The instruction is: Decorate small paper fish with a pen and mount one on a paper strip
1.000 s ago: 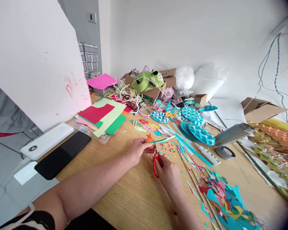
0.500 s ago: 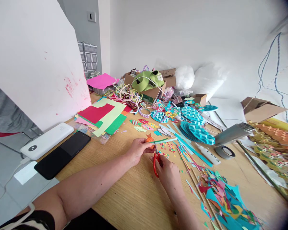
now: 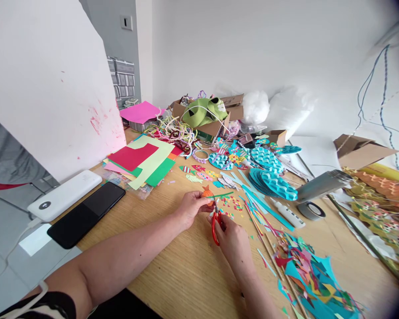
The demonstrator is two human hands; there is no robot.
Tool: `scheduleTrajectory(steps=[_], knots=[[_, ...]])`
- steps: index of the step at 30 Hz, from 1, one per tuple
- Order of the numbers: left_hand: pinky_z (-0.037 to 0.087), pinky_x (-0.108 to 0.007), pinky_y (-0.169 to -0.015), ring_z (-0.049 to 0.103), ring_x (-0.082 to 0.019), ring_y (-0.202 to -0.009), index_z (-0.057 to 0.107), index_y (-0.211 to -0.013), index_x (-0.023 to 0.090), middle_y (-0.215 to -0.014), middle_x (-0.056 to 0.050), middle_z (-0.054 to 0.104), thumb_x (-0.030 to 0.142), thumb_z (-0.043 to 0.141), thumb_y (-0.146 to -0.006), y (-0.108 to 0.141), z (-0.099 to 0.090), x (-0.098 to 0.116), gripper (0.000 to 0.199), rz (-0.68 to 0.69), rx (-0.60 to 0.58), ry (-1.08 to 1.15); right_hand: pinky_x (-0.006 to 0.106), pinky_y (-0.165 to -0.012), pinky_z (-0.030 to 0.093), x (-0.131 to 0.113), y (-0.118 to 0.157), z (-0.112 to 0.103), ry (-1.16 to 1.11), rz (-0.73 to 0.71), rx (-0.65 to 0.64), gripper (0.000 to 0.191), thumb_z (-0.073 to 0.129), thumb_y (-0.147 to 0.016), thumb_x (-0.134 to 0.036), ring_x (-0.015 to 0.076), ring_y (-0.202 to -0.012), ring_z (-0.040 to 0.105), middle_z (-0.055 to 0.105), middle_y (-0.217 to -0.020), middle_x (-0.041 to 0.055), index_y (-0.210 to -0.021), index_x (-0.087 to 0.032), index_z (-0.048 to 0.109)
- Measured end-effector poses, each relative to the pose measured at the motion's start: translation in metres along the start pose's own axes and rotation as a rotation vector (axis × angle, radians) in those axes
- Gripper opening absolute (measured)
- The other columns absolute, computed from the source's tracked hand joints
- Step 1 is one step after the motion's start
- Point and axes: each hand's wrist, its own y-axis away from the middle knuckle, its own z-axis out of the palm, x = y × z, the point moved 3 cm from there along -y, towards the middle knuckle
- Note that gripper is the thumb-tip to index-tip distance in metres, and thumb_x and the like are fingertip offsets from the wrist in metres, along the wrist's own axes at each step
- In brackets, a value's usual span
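Observation:
My left hand (image 3: 192, 207) is closed, pinching a small orange paper fish (image 3: 206, 193) above the table. A narrow green paper strip (image 3: 222, 195) crosses the fish and sticks out to the right. My right hand (image 3: 233, 237) has its fingers in the handles of red scissors (image 3: 215, 228). The blades point up beside the fish, close to my left fingertips and the strip. Just beyond lie several cut paper fish (image 3: 202, 176) in different colours. Tiny coloured paper bits (image 3: 234, 204) are scattered to the right of the blades.
Coloured paper sheets (image 3: 146, 161) and a black phone (image 3: 86, 215) lie at left, near a white power bank (image 3: 64, 195). At right are thin sticks (image 3: 269, 248), paper scraps (image 3: 319, 283), a glue bottle (image 3: 287, 213), a tape roll (image 3: 311, 211) and a metal flask (image 3: 324, 184).
The pale strip that reached right past the green one is no longer at the blades. The green strip remains across the fish. Both hands have hardly moved.

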Motion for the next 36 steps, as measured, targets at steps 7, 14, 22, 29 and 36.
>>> scheduleTrajectory(steps=[7, 14, 22, 29, 36], knots=[[0.053, -0.032, -0.071, 0.065, -0.016, -0.066, 0.066, -0.069, 0.010, -0.070, -0.006, 0.069, 0.029, 0.081, -0.054, -0.0001, 0.0004, 0.0007, 0.028, 0.002, 0.001, -0.013, 0.025, -0.054, 0.026, 0.0001, 0.0002, 0.0006, 0.002, 0.000, 0.003, 0.036, 0.043, -0.092, -0.047, 0.0188, -0.052, 0.055, 0.061, -0.058, 0.0032, -0.068, -0.022, 0.049], [0.053, -0.030, -0.070, 0.065, -0.016, -0.065, 0.066, -0.071, 0.011, -0.070, -0.005, 0.069, 0.029, 0.080, -0.054, 0.0005, 0.0008, 0.0033, 0.029, 0.019, 0.008, -0.027, 0.025, -0.052, 0.024, -0.0009, 0.0005, -0.0009, 0.019, -0.007, 0.020, 0.035, 0.045, -0.091, -0.045, 0.0175, -0.048, 0.052, 0.058, -0.056, 0.0018, -0.066, -0.022, 0.049], [0.054, -0.033, -0.072, 0.065, -0.016, -0.066, 0.065, -0.069, 0.012, -0.069, -0.005, 0.069, 0.028, 0.079, -0.055, 0.0018, 0.0012, 0.0035, 0.025, 0.025, 0.004, -0.052, 0.025, -0.051, 0.024, -0.0018, 0.0010, -0.0020, -0.009, -0.022, 0.039, 0.039, 0.043, -0.091, -0.051, 0.0162, -0.046, 0.049, 0.057, -0.054, 0.0012, -0.065, -0.022, 0.049], [0.054, -0.033, -0.072, 0.065, -0.017, -0.066, 0.065, -0.069, 0.012, -0.069, -0.005, 0.069, 0.028, 0.078, -0.056, 0.0014, 0.0009, 0.0028, 0.025, 0.024, 0.006, -0.059, 0.025, -0.051, 0.025, 0.0012, 0.0004, 0.0006, 0.003, -0.024, 0.045, 0.037, 0.045, -0.091, -0.047, 0.0153, -0.046, 0.047, 0.057, -0.054, 0.0010, -0.065, -0.022, 0.050], [0.053, -0.033, -0.072, 0.064, -0.017, -0.065, 0.066, -0.069, 0.011, -0.069, -0.005, 0.069, 0.030, 0.080, -0.055, 0.0012, 0.0011, 0.0027, 0.028, 0.021, -0.001, -0.051, 0.025, -0.050, 0.025, 0.0015, 0.0009, -0.0004, 0.014, -0.035, 0.033, 0.038, 0.043, -0.092, -0.046, 0.0149, -0.044, 0.045, 0.057, -0.053, 0.0016, -0.065, -0.022, 0.051]])
